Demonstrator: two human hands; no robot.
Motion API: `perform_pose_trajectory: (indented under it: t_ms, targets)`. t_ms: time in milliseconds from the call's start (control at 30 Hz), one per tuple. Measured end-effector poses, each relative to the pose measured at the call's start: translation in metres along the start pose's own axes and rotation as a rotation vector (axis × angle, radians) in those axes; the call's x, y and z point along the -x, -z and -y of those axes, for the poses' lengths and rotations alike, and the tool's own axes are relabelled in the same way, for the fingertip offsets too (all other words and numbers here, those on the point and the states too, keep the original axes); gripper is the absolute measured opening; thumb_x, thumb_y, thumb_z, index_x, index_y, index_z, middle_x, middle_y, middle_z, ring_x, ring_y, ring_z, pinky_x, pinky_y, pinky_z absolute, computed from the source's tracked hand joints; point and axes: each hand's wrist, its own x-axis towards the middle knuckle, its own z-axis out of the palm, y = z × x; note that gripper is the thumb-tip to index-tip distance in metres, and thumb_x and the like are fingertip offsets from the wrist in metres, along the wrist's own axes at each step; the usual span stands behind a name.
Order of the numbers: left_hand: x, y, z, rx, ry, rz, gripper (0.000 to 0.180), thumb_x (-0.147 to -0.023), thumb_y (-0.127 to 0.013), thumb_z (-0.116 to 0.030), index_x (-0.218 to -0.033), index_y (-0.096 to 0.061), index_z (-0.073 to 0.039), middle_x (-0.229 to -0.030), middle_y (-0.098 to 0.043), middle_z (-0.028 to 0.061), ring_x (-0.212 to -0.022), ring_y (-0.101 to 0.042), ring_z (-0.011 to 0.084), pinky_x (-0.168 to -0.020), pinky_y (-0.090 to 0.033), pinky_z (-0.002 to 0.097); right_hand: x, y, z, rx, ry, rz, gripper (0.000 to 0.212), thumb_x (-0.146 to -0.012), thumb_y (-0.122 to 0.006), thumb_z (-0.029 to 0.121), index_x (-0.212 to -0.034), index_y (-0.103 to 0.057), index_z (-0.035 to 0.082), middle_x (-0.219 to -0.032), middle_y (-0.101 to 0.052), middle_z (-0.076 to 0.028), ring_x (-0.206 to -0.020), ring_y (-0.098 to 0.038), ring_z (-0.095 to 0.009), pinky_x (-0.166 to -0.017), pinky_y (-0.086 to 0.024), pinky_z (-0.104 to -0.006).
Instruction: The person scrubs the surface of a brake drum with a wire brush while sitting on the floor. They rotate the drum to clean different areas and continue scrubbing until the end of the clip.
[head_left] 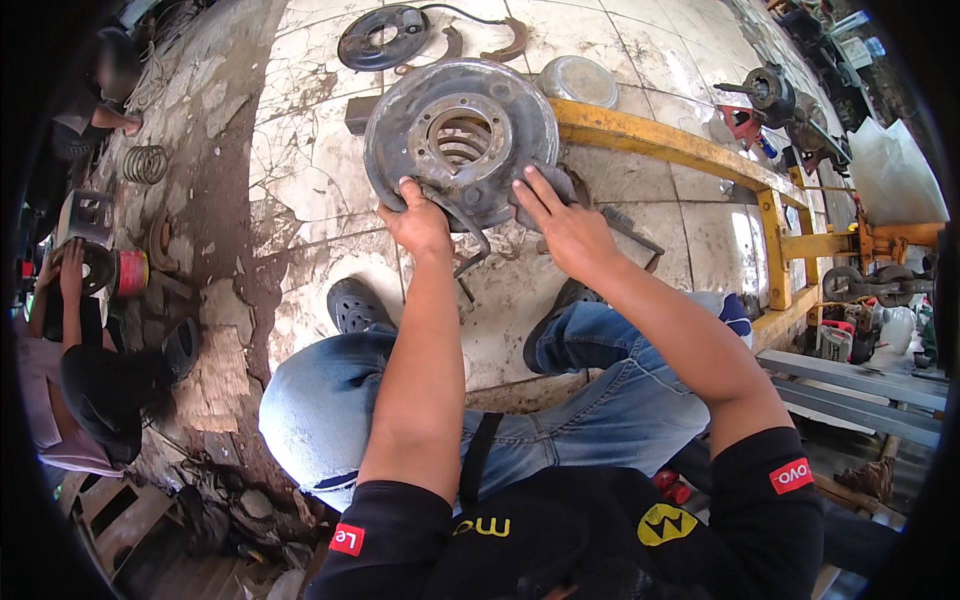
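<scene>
A round metal brake backing plate [400,130] is propped up in front of me, tilted, with a large round hole in its middle. Coils of a spring [462,140] show through that hole. My left hand [418,222] is closed on the plate's near left edge, thumb on its face. A bent metal rod [480,238] sticks out beside that hand. With fingers extended, my right hand [575,228] presses a dark grey rag-like piece [562,180] against the plate's near right side. Whether it is cloth or abrasive sheet I cannot tell.
A black backing plate [360,45] with a cable and curved brake shoes [510,42] lie beyond, near a round metal cover [580,82]. A yellow metal frame [660,135] runs right. At left are a coil spring [146,165], a red can [131,273] and a co-worker's hands [70,270].
</scene>
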Motion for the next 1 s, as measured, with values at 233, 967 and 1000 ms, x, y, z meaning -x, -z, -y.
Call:
perform_pose_trajectory:
  t_ms: [233, 967, 1000]
  targets:
    - [0.003, -0.008, -0.014, 0.056, 0.037, -0.001, 0.059, -0.097, -0.06, -0.033, -0.139, -0.039, 0.003, -0.13, -0.056, 0.0179, -0.111, -0.058, 0.0287, -0.094, -0.048, 0.0408, -0.014, 0.001, 0.011, -0.03, -0.057, -0.019, 0.073, -0.08, -0.056, 0.0, -0.149, -0.034, 0.006, -0.162, -0.021, -0.014, -0.077, -0.07, -0.032, -0.063, -0.057, -0.0393]
    - [0.001, 0.0, -0.007, 0.1, 0.024, 0.052, 0.061, -0.098, -0.057, -0.032, -0.142, -0.033, 0.002, -0.132, -0.053, 0.0188, -0.112, -0.056, 0.0288, -0.095, -0.048, 0.0408, -0.008, 0.005, 0.006, -0.148, -0.018, 0.085, 0.079, -0.078, -0.057, -0.003, -0.151, -0.03, 0.01, -0.162, -0.02, -0.01, -0.085, -0.07, -0.034, -0.069, -0.056, -0.0464]
    - [0.0, 0.0, -0.006, 0.098, 0.015, 0.027, 0.059, -0.098, -0.057, -0.031, -0.141, -0.034, 0.002, -0.132, -0.054, 0.0187, -0.112, -0.056, 0.0286, -0.095, -0.048, 0.0408, 0.0, 0.006, 0.006, -0.104, 0.015, 0.046, 0.074, -0.079, -0.057, -0.001, -0.149, -0.034, 0.01, -0.16, -0.025, -0.012, -0.086, -0.071, -0.03, -0.064, -0.056, -0.0427]
